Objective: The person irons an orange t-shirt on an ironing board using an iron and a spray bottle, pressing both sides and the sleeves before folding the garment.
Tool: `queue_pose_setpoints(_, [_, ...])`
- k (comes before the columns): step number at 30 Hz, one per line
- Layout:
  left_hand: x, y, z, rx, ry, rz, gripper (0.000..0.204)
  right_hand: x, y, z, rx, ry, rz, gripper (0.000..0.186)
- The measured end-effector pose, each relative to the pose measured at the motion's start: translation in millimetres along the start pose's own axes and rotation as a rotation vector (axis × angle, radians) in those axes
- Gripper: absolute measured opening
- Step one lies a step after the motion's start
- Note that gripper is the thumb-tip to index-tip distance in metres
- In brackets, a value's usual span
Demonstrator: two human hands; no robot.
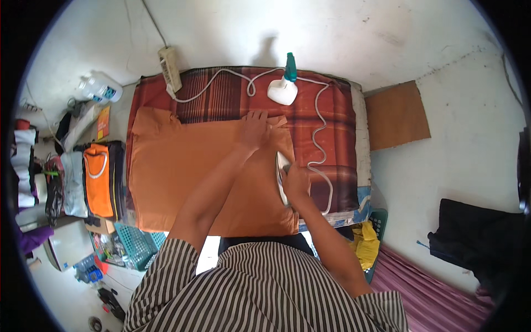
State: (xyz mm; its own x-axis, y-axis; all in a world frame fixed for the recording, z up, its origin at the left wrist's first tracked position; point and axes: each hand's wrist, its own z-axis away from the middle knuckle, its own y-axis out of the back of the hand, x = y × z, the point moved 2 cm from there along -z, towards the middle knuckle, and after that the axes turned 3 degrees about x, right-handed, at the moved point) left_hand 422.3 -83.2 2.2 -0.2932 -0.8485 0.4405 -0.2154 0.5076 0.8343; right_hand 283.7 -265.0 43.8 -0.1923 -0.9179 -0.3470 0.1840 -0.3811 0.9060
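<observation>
An orange-brown shirt (188, 166) lies spread over a red plaid cloth (332, 122) on the table. My right hand (296, 181) is wrapped round the handle of a clothes iron (281, 162), whose soleplate rests near the shirt's right edge. Further up, my left hand (255, 131) lies flat on the fabric by its far edge, fingers stretched out. Just beyond that edge stands a white spray bottle (282, 92) with a green trigger head. A pale cord (319, 133) winds along the right side of the cloth and across the back.
A power strip (170, 69) sits at the back left against the wall. Folded clothes (98, 180) are stacked left of the shirt. Below the table stand a green basket (135, 243) and, at right, a basket with yellow cloth (365, 244). Brown cardboard (398, 115) leans at right.
</observation>
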Motion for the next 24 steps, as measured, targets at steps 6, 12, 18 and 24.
queue_pose_setpoints(6, [-19,-21,-39,-0.07,-0.18,-0.095,0.017,-17,24,-13,-0.041,-0.166,0.013,0.046])
queue_pose_setpoints(12, [-9,-28,-47,-0.149,-0.229,0.049,0.013,-22,27,-64,-0.01,-0.218,-0.033,0.046])
queue_pose_setpoints(18, [-13,-34,-61,-0.175,-0.237,0.083,0.011,-31,20,-62,-0.073,-0.126,0.012,0.044])
queue_pose_setpoints(24, [-28,-29,-59,-0.066,-0.334,0.216,0.017,-39,27,-99,-0.027,-0.063,-0.018,0.046])
